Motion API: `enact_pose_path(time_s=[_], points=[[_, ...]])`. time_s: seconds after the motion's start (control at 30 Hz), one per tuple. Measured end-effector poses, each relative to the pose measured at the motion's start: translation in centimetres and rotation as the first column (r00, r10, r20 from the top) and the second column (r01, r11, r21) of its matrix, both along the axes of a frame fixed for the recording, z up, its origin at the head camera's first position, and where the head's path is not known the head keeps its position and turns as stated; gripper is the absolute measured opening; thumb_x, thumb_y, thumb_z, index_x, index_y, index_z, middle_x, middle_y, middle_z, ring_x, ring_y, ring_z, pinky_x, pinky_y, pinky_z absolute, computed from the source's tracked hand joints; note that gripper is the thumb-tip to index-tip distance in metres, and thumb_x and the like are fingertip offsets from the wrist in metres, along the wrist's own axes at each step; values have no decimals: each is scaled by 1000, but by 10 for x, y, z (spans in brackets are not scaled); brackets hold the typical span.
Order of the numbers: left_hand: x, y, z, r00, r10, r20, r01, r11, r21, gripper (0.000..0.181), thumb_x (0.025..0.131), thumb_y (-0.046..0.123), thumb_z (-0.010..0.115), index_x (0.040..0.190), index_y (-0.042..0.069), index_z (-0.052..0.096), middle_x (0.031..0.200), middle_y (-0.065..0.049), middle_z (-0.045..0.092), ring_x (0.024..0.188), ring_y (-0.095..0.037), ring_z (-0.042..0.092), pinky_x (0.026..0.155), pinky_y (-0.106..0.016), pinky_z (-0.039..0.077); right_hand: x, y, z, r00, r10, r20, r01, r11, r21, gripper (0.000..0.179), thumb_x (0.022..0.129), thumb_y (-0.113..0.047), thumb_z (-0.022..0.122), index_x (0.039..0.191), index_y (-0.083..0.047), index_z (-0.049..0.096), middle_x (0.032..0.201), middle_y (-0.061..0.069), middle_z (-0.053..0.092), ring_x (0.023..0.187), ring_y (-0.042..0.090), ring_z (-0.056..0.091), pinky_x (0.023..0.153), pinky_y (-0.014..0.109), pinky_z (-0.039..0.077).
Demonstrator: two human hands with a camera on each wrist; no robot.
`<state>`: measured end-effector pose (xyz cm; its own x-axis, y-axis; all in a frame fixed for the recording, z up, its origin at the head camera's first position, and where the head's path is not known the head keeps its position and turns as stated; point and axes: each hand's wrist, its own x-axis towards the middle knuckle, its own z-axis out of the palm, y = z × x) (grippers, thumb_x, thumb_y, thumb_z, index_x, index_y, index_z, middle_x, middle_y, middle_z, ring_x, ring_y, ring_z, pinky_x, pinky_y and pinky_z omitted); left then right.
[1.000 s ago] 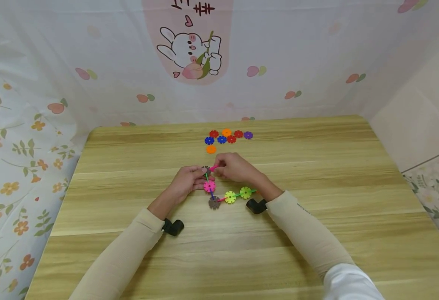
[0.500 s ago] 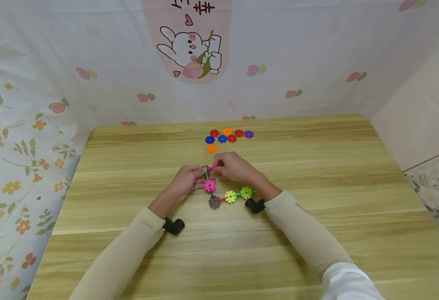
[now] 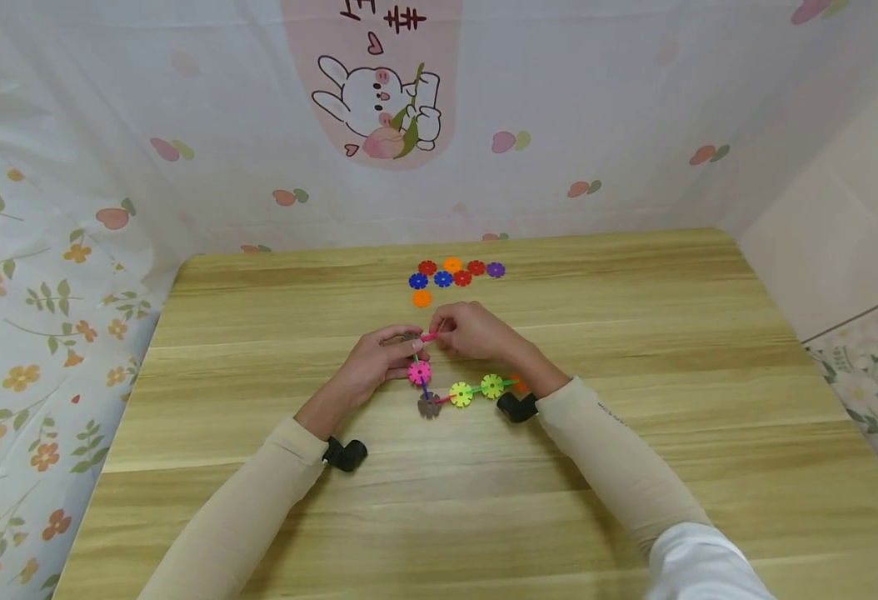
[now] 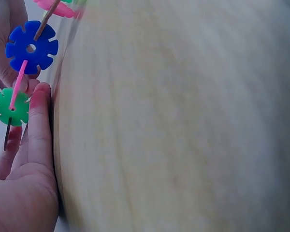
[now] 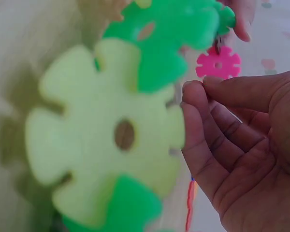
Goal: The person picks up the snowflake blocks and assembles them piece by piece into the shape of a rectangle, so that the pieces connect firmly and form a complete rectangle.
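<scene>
A chain of notched snowflake building discs bends between my hands. My left hand (image 3: 371,360) holds its far end, thumb over a brown disc (image 3: 411,336) that the fingers mostly hide. In the left wrist view those fingers curl beside a green disc (image 4: 10,107), with a blue disc (image 4: 32,47) above. My right hand (image 3: 475,327) pinches a pink disc (image 3: 428,337), seen edge-on, against the brown one. From there the chain passes a bright pink disc (image 3: 420,372), a lower brown disc (image 3: 429,406) and yellow-green discs (image 3: 461,394) toward an orange disc (image 3: 521,382) by the right wrist.
Loose discs lie behind the hands: an orange disc (image 3: 421,298), a blue disc (image 3: 418,281), a purple disc (image 3: 495,270) and several others. The wooden table (image 3: 259,517) runs back to a printed curtain (image 3: 596,108). Black wrist cameras sit close over the tabletop.
My left index finger has lifted and the thumb has shifted over the brown disc. My right wrist has moved slightly right, showing more of the orange disc at the chain's end.
</scene>
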<state>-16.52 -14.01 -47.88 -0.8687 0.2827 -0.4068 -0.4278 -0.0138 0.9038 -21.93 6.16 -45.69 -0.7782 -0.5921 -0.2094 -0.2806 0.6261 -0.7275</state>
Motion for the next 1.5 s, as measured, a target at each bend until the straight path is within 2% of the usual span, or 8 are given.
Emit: enact_pose_path(time_s=[0.2, 0.4, 0.6, 0.77, 1.03, 1.17, 1.3, 1.5], points=[[0, 0, -1, 1000, 10, 19, -10, 1000, -6, 34, 97, 19, 62, 129, 9, 59, 103, -10, 71, 85, -15, 68, 76, -26, 58, -7, 10, 1, 999, -37, 19, 37, 999, 7, 18, 93, -3, 54, 105, -8, 67, 86, 5, 68, 67, 17, 60, 64, 27, 52], [0, 1, 0, 1000, 8, 18, -8, 1000, -6, 35, 96, 19, 63, 130, 9, 60, 103, -12, 71, 84, -15, 68, 77, -27, 58, -20, 16, 1, 994, -103, 40, 103, 995, -2, 20, 96, -6, 51, 111, -7, 65, 87, 7, 67, 67, 19, 60, 62, 28, 53], [0, 1, 1, 1000, 10, 16, -10, 1000, -15, 34, 96, 20, 63, 128, 9, 60, 104, -13, 71, 82, -14, 68, 75, -26, 58, -30, 16, -1, 986, -143, 91, 147, 988, -44, 22, 98, -11, 54, 117, -6, 63, 84, 9, 68, 63, 21, 62, 62, 29, 56], [0, 1, 1, 1000, 11, 15, -11, 1000, -12, 38, 96, 19, 63, 132, 7, 58, 103, -11, 71, 81, -13, 67, 74, -25, 58, -34, 12, 3, 983, -149, 109, 153, 988, -32, 25, 99, -16, 55, 121, -7, 62, 83, 10, 68, 63, 22, 63, 62, 30, 57], [1, 1, 2, 1000, 9, 9, -9, 1000, -9, 41, 96, 21, 63, 134, 7, 56, 104, -12, 71, 81, -12, 67, 74, -25, 58, -37, 9, 21, 992, -98, 82, 98, 995, 7, 31, 100, -18, 54, 127, -3, 59, 88, 16, 70, 70, 29, 67, 62, 30, 57], [1, 1, 2, 1000, 22, 11, -22, 1000, -16, 41, 96, 21, 64, 134, 8, 57, 103, -11, 71, 81, -13, 67, 74, -25, 58, -38, 8, 29, 993, -84, 81, 84, 996, 3, 33, 101, -17, 53, 129, 0, 58, 89, 20, 69, 72, 34, 67, 65, 35, 58], [1, 0, 2, 1000, 28, 9, -28, 999, -17, 41, 96, 20, 64, 134, 8, 57, 105, -12, 71, 82, -13, 68, 74, -26, 58, -44, 6, 32, 989, -95, 112, 97, 995, -11, 34, 101, -18, 53, 130, -1, 57, 90, 21, 68, 74, 37, 67, 68, 39, 59], [0, 0, -1, 1000, 23, 3, -23, 1000, 2, 40, 95, 18, 64, 134, 8, 57, 107, -13, 71, 84, -13, 69, 74, -26, 58, -59, 3, 26, 970, -138, 203, 152, 987, -58, 31, 100, -18, 55, 128, -7, 60, 86, 16, 67, 73, 35, 66, 68, 39, 59]])
